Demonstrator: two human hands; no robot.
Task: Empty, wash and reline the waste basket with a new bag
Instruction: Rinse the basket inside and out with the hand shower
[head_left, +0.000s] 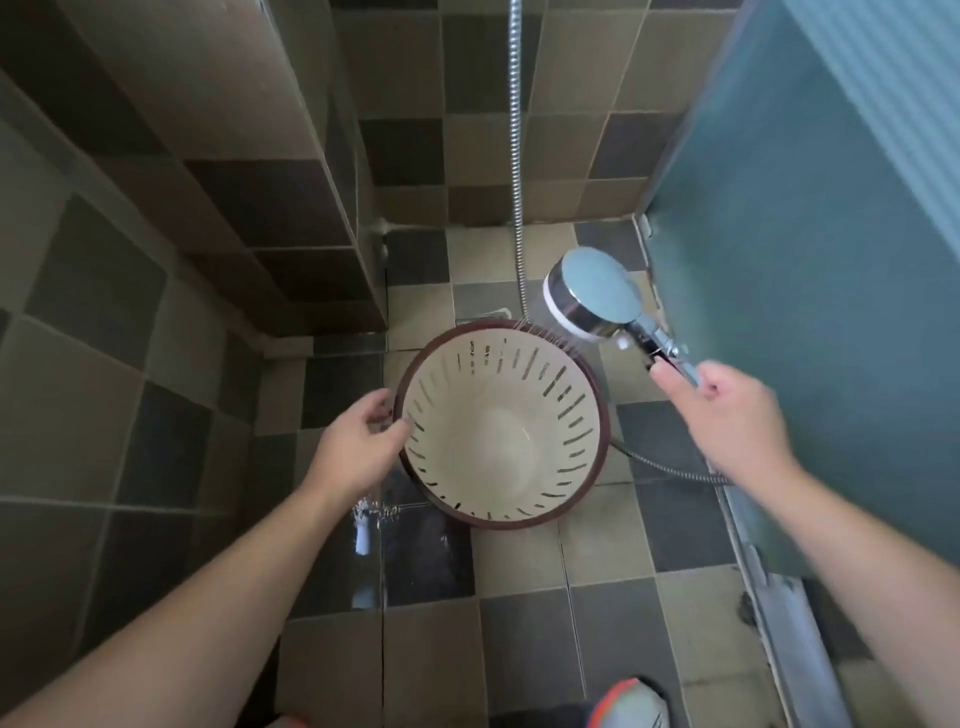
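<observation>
A cream slotted waste basket (501, 431) with a dark red rim stands upright on the tiled shower floor, empty inside with no bag. My left hand (358, 449) grips its left rim, thumb inside. My right hand (727, 415) holds the handle of a chrome shower head (592, 293), which hangs over the basket's far right rim. Thin water jets run from the head onto that rim.
The metal shower hose (517, 156) hangs down the back wall and loops along the floor (519, 597) to the right of the basket. A frosted glass door (810, 260) stands close on the right. Tiled walls close in at left and back. A shoe (631, 704) shows at the bottom.
</observation>
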